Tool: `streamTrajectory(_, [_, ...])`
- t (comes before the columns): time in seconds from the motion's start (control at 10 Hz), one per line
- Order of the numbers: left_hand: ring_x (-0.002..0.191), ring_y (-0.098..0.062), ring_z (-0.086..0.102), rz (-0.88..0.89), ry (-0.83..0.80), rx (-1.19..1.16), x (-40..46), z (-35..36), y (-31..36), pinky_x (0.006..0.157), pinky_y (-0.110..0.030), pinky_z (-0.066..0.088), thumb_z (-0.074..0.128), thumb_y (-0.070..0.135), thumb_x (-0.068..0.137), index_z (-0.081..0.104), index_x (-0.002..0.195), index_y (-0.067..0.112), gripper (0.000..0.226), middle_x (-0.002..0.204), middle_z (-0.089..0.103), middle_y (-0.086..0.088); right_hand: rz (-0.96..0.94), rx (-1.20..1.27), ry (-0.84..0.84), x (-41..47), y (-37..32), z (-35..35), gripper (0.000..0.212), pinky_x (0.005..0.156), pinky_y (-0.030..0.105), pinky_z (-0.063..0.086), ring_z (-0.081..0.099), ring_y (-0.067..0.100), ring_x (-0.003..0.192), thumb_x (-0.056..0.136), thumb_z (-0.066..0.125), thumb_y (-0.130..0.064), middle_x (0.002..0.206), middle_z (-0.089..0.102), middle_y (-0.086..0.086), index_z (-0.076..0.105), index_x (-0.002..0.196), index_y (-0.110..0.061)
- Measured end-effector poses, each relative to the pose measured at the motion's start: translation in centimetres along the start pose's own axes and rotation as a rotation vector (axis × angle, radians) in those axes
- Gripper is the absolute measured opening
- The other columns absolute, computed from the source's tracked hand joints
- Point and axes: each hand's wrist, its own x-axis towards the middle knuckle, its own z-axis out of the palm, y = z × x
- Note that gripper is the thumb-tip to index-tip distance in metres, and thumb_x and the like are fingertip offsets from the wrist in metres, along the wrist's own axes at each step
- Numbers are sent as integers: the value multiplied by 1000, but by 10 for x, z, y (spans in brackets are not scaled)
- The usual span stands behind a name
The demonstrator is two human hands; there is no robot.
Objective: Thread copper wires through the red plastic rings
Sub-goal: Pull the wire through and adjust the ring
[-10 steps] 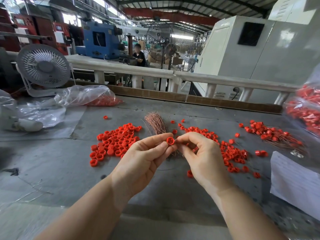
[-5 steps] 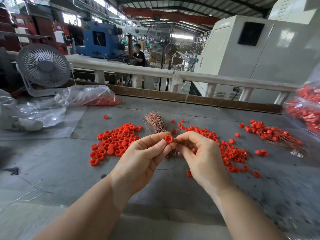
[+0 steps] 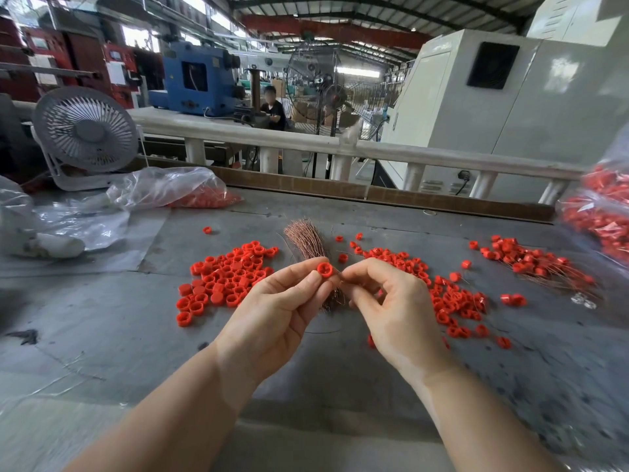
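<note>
My left hand (image 3: 279, 311) pinches one red ring (image 3: 324, 270) between thumb and forefinger above the grey table. My right hand (image 3: 391, 301) sits just right of it, thumb and forefinger pinched together on a thin copper wire beside the ring; the wire itself is barely visible. A bundle of copper wires (image 3: 306, 241) lies on the table behind the hands. A pile of loose red rings (image 3: 224, 277) lies to the left, another pile (image 3: 452, 298) to the right. Rings with wires through them (image 3: 534, 264) lie at the far right.
A grey desk fan (image 3: 85, 134) stands at the back left beside clear plastic bags (image 3: 163, 187), one holding red rings. Another bag of red rings (image 3: 602, 212) sits at the right edge. A raised wooden lip (image 3: 374, 192) borders the table's far side.
Both hands have drifted slightly up and away from me, and the ring has turned a little in my left fingers. The white paper at the right is no longer in view.
</note>
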Motion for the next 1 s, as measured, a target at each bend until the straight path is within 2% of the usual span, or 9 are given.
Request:
streamTrajectory(0.2, [73, -15, 72, -22, 10, -32, 0, 0, 0, 58, -16, 55, 57, -1, 66, 76, 72, 5, 21, 79, 73, -13, -46, -42, 28, 0, 1, 0, 16, 65, 8, 43, 57, -3, 67, 79, 67, -1, 72, 64, -15, 73, 83, -15])
streamTrajectory(0.4, [71, -15, 72, -32, 16, -49, 1, 1, 0, 57, -15, 54, 57, -2, 67, 76, 72, 3, 20, 77, 72, -14, -77, -60, 33, 1, 3, 1, 15, 67, 10, 45, 60, 4, 72, 78, 64, -4, 77, 69, -5, 74, 84, -12])
streamTrajectory(0.7, [70, -15, 71, -16, 22, -33, 1, 1, 0, 56, -15, 54, 57, -1, 66, 76, 70, 4, 20, 76, 72, -13, -69, -57, 11, 0, 4, 0, 16, 68, 4, 41, 56, -10, 69, 79, 66, -1, 76, 64, -15, 74, 86, -13])
streamTrajectory(1.0, [73, -16, 72, -17, -18, 14, 0, 0, -1, 58, -16, 55, 58, -2, 66, 76, 72, 5, 20, 79, 72, -13, -62, -65, 27, 1, 3, -2, 17, 67, 7, 44, 61, 5, 77, 77, 69, 4, 77, 68, -7, 74, 82, -12])
